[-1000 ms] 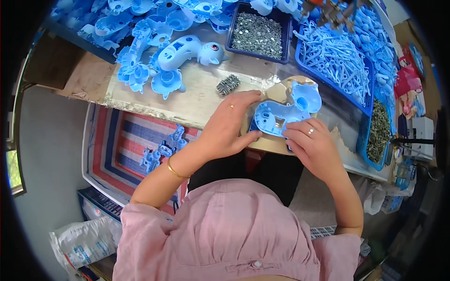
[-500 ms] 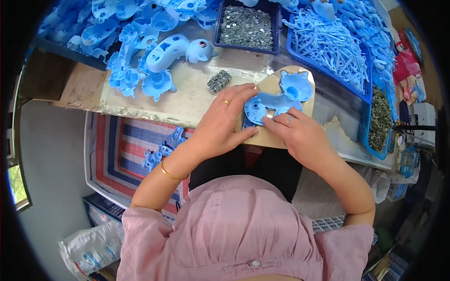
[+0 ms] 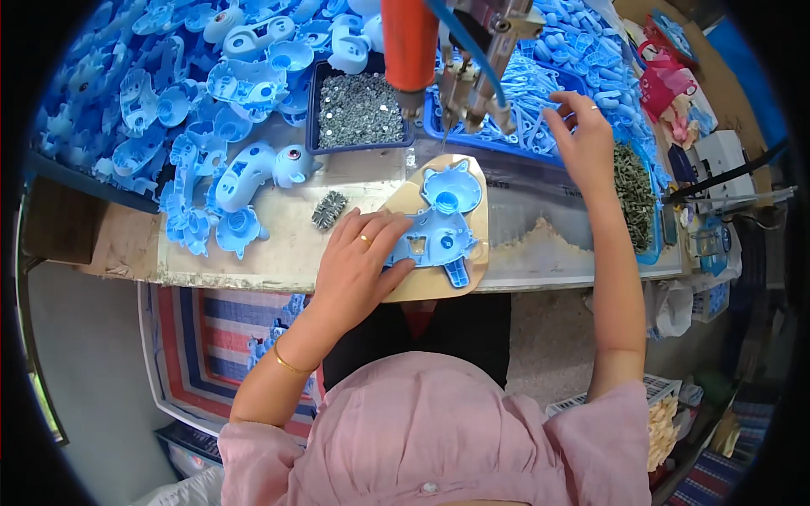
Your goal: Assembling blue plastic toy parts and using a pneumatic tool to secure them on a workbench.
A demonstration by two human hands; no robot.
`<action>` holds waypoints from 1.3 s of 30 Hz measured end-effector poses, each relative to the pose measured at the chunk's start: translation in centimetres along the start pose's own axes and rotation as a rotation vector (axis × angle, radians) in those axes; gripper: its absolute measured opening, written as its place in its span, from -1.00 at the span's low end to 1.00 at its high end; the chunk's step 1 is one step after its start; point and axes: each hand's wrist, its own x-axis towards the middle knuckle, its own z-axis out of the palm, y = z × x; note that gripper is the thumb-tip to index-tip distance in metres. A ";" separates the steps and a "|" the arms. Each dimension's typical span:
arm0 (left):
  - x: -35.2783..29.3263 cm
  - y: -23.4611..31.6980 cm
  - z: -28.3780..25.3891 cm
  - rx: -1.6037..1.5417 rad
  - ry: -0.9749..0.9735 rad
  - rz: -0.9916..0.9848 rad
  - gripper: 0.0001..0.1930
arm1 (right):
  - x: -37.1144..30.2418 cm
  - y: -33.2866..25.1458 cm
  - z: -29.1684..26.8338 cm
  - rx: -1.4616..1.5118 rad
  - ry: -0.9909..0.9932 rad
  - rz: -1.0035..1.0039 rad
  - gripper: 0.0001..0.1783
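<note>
A light blue plastic toy half-shell (image 3: pixel 447 240), animal-shaped with a round-eared head, lies hollow side up in a beige holding block (image 3: pixel 471 274) at the table's near edge. My left hand (image 3: pixel 359 253) rests across the shell's left end, fingers stretched out and thumb apart, covering that end. Raised over the right side of a blue basket (image 3: pixel 548 156), my right hand (image 3: pixel 584 139) has its fingers bent and apart, with nothing visible in them. Long thin blue plastic pieces (image 3: pixel 527 101) fill that basket. Above the block hangs a red-bodied tool (image 3: pixel 411 42) beside a metal machine head (image 3: pixel 481 80).
A dark tray of small metal pieces (image 3: pixel 359 110) stands behind the block. Blue shells (image 3: pixel 245 84) are heaped at the far left. A small metal block (image 3: pixel 328 209) lies left of my hand. At right sits a blue basket of dark greenish pieces (image 3: pixel 633 190).
My right hand has left the shell and moved up and right to the basket. The left hand stays at the shell. The view has shifted, bringing the red tool and machine head into sight.
</note>
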 end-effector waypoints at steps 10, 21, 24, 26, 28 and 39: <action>0.7 0.4 -1.1 0.025 -0.038 -0.019 -0.50 | 2.0 1.4 -1.7 0.265 -0.143 0.312 -0.82; 5.9 5.0 1.0 -1.352 0.082 -0.601 -0.62 | -10.4 -11.3 -1.9 0.249 -0.285 -0.379 -0.82; 5.8 4.4 1.0 -1.318 0.054 -0.612 -0.65 | -10.4 -9.3 -2.3 0.369 -0.297 -0.124 -0.82; 5.6 4.1 0.5 -1.261 0.084 -0.636 -0.67 | -8.8 -4.9 -4.4 0.257 -0.216 0.112 -0.82; 5.2 3.5 0.4 -1.238 0.056 -0.593 -0.68 | -7.2 1.4 -7.1 -0.013 0.020 0.220 -0.82; 4.4 4.3 0.8 -1.256 -0.104 -0.517 -0.76 | -5.3 13.1 -9.1 -0.406 -0.167 0.255 -0.74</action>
